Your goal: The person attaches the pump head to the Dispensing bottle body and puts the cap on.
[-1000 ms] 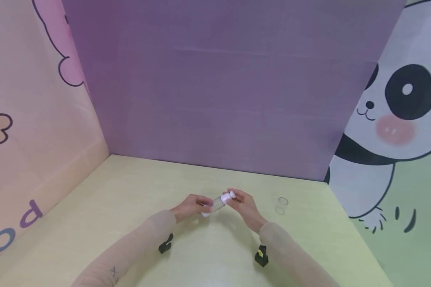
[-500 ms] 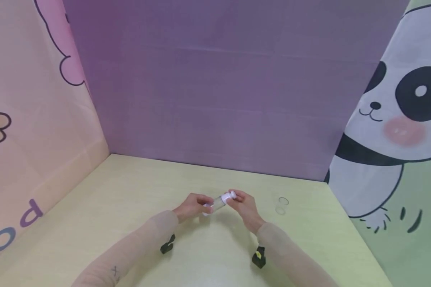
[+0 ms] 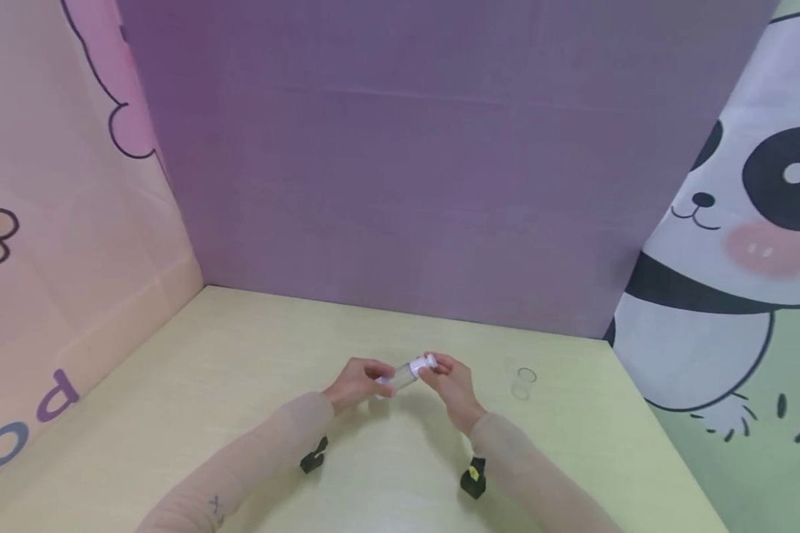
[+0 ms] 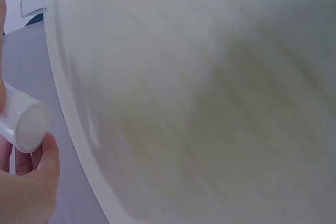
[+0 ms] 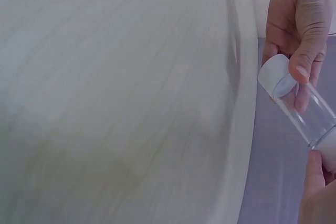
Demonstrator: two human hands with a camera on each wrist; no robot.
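Note:
Above the table, both hands hold a small clear bottle [image 3: 404,377] with a white base and a white top; it is tilted, top end raised to the right. My left hand [image 3: 353,382] pinches the white base [image 4: 32,125] between thumb and fingers. At the other end my right hand [image 3: 455,383] grips the white top [image 3: 423,365], thumb on the near side. In the right wrist view, the bottle's transparent wall [image 5: 307,111] shows between the hands, and no contents can be made out. A clear cup-like cylinder [image 3: 523,385] stands on the table, right of my right hand.
The pale wooden table [image 3: 273,333] extends around the hands. Behind it rises a purple backdrop [image 3: 400,185]. Printed side panels stand at left and right, the right one with a panda [image 3: 700,348]. A black wrist mount [image 3: 473,480] hangs under the right sleeve.
The head view has turned slightly, so the panda appears farther right. Both hands keep their hold on the bottle, which has hardly moved.

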